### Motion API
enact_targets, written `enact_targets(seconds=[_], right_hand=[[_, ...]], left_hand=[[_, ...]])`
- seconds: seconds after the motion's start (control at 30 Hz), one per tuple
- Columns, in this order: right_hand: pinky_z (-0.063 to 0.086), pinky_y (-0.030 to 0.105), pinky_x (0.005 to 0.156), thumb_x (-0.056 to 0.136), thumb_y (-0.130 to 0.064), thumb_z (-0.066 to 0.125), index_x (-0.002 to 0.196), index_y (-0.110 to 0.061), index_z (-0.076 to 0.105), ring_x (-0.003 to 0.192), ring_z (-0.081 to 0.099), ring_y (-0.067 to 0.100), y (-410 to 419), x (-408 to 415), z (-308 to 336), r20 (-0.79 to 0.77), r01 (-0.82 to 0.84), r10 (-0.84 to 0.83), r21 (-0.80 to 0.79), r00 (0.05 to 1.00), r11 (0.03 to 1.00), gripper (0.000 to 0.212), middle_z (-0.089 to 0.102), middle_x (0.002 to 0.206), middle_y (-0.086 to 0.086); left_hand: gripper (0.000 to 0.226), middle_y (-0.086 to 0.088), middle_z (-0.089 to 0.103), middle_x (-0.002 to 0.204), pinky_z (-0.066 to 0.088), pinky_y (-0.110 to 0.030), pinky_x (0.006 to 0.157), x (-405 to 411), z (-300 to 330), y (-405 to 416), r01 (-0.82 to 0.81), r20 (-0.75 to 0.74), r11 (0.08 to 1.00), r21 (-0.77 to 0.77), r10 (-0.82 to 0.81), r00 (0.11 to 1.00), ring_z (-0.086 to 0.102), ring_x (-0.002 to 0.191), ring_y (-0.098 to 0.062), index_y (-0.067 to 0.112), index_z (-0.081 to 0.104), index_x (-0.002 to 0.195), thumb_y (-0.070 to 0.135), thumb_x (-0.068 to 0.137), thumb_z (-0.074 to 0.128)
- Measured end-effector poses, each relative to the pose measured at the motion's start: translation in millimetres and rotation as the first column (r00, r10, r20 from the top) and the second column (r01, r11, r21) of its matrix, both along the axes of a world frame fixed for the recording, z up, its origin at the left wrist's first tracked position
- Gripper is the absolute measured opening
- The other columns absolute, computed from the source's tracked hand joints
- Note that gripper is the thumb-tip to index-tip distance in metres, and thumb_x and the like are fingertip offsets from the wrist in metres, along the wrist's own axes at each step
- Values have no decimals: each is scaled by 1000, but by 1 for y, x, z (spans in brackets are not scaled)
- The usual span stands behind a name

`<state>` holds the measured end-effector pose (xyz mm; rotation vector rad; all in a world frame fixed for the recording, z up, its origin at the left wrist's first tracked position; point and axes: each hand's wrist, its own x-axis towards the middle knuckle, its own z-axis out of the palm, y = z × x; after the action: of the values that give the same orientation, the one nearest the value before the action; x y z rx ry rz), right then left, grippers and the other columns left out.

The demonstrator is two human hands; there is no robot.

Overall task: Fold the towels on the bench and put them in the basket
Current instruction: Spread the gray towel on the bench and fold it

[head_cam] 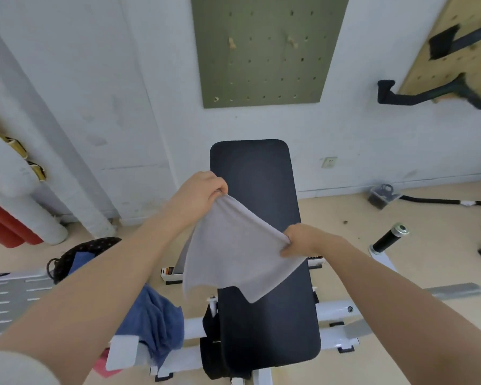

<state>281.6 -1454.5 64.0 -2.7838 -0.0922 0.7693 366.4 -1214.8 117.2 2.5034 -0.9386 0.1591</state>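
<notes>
A grey towel (233,254) hangs spread in the air above the black padded bench (264,323). My left hand (200,190) pinches its upper corner, up and to the left. My right hand (300,240) grips the opposite corner, lower and to the right. The towel's bottom edge dangles just over the bench pad. A blue towel (159,318) lies crumpled over the white frame left of the bench, with a bit of pink cloth (104,365) below it. The dark basket (81,254) stands on the floor to the left, with blue cloth inside it.
The bench's white metal frame (336,309) sticks out on both sides. A black-handled bar (389,240) rises on the right. Red and white cylinders (17,226) lie by the left wall. A green pegboard (264,48) hangs on the wall ahead.
</notes>
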Motion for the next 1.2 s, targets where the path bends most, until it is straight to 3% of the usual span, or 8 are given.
enact_targets(seconds=[0.13,0.23,0.33,0.67,0.77,0.97,1.03,1.2], right_hand=[[40,26,66,88,-12,44,85,-11,59,86,56,26,-12,-3,2,30,-36,53,-410,998,911,15,60,90,1],[38,28,79,93,-18,41,110,-14,60,104,59,23,-20,-5,3,81,-5,55,-523,995,852,26,62,115,3],[37,31,89,94,-34,40,112,-17,57,110,56,25,-27,-5,12,268,83,47,-452,962,888,30,62,116,5],[46,34,57,72,-9,62,66,-8,68,62,56,31,-58,-23,16,821,115,120,-220,558,969,8,61,63,8],[32,32,71,72,-27,58,56,-12,68,73,53,27,-68,-32,13,845,212,123,-267,521,940,24,57,67,5],[30,35,96,83,-45,62,82,-14,70,120,40,26,-98,-25,6,610,442,-352,2,710,897,32,53,117,-1],[40,33,86,85,-36,60,78,-15,62,108,49,23,-106,-16,0,501,460,-492,197,712,866,22,59,106,0],[33,24,58,81,-9,66,63,-12,54,67,42,17,-127,1,-16,94,478,-705,671,703,567,22,50,66,1]], left_hand=[[15,-9,65,96,34,-18,74,0,-1,11,-31,-44,999,-12,30,999,56,87,-19,4,70,93,2,88,56],[13,-9,65,94,35,-20,74,-3,-2,16,-31,-55,999,-31,29,998,57,84,-20,4,69,91,1,86,58],[14,-10,64,93,34,-21,73,-2,-6,19,-100,-54,993,-61,97,994,53,81,-18,4,67,94,0,85,57],[17,-13,62,99,33,-23,76,2,-17,18,-172,-115,983,59,178,977,57,94,-28,3,69,97,4,87,55],[12,-4,60,95,33,-21,77,-4,-21,9,-244,-261,966,-80,216,941,54,91,-20,5,67,96,5,87,58],[15,0,64,76,48,-14,67,-12,-33,-7,-500,-726,778,-381,83,683,59,70,-8,12,63,80,-2,85,61],[18,6,67,66,49,-9,58,-11,-41,-11,-572,-774,729,-376,94,627,62,62,-1,14,63,77,-3,83,62],[22,15,67,62,45,-19,76,1,-70,-15,-594,-810,773,-224,191,554,57,76,-9,20,63,77,-1,84,63]])
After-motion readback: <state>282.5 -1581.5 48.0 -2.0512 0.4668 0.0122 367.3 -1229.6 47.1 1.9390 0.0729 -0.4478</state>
